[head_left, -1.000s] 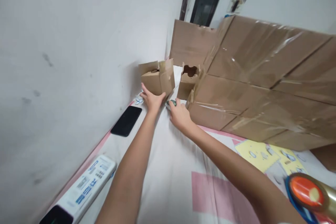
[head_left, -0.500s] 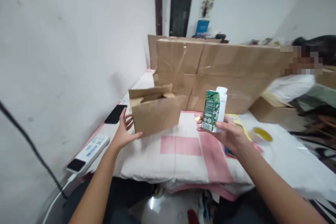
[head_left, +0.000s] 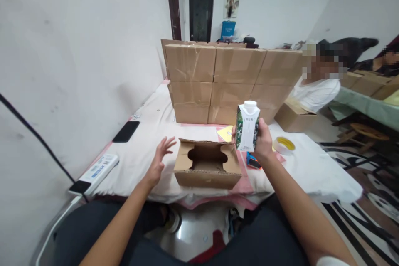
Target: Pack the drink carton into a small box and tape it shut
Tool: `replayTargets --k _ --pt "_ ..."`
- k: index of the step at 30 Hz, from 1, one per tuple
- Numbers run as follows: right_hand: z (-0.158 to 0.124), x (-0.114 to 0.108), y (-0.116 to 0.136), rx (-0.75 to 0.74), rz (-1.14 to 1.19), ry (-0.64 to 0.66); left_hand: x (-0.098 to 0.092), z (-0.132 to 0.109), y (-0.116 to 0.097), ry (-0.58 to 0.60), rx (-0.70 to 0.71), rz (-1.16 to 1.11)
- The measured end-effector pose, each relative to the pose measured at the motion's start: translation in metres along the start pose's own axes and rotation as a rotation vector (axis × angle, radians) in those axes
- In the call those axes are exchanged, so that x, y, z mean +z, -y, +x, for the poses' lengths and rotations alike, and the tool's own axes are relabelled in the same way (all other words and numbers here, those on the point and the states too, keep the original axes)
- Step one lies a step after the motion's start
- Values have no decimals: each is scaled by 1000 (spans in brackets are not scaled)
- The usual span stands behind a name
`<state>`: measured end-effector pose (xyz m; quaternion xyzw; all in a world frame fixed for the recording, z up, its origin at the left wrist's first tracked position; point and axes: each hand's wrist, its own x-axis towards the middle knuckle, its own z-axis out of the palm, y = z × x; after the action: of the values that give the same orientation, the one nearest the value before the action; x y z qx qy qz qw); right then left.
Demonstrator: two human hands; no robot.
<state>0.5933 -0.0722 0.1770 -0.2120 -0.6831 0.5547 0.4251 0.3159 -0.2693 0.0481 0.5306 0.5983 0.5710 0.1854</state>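
Observation:
My right hand point(head_left: 264, 139) is wrapped round a milk carton point(head_left: 248, 126), white and green with a white screw cap, held upright above the table. An open cardboard box point(head_left: 207, 179) stands near the table's front edge, to the left of the carton. Its short flaps are folded partly in, leaving a dark gap in the middle through which little of the inside shows. Just left of the box, my left hand point(head_left: 160, 160) is apart from it, fingers spread and holding nothing.
Taped cardboard boxes point(head_left: 190, 63) form a stacked wall at the back. A tape roll point(head_left: 285, 145) and a blue-orange object point(head_left: 253, 161) lie at the right. A phone point(head_left: 126, 131) and a power strip point(head_left: 96, 173) lie at the left. A person in a white shirt point(head_left: 321, 93) is beyond.
The box has come nearer and to the right, and its opening now faces me. My left hand has come away from it. The carton has turned to show its white side.

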Motion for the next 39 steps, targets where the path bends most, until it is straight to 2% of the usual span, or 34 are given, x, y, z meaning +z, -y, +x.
replayTargets --k 1,2,3,5,8,9,11,14,16,20,25,27,29,31,35,37,39 --pt "-2 0 -2 -21 -42 -24 -1 1 -6 -83 68 51" --pt "-4 0 -4 -61 -91 -47 -1 2 -13 -111 139 117" --pt "-6 0 -5 -118 -147 -69 -1 4 -21 -79 212 189" --pt "-12 0 -4 -258 -301 -67 1 8 -38 133 342 306" --pt "-21 8 1 -474 -593 87 7 14 -54 456 446 420" --pt "-24 12 3 -535 -680 159 9 16 -55 510 481 446" --pt "-28 23 5 -619 -820 297 11 17 -54 533 570 493" --pt "-32 36 3 -604 -990 448 13 15 -46 443 708 540" --pt "-33 40 1 -574 -1086 481 13 12 -42 369 743 535" --pt "-34 42 -2 -604 -1206 439 17 6 -35 138 698 426" --pt "-33 45 -5 -666 -1301 342 29 0 -29 -193 712 287" --pt "-31 44 -4 -656 -1351 313 33 0 -28 -203 720 173" --pt "-29 42 1 -603 -1395 342 36 -2 -30 -163 715 34" --pt "-29 39 9 -509 -1419 477 39 -5 -35 -155 709 -67" --pt "-36 44 21 -248 -1392 871 46 -17 -45 -125 704 -182" --pt "-41 53 21 -145 -1420 948 48 -22 -48 -99 696 -210" --pt "-43 62 17 -79 -1476 968 49 -24 -49 -95 687 -209"
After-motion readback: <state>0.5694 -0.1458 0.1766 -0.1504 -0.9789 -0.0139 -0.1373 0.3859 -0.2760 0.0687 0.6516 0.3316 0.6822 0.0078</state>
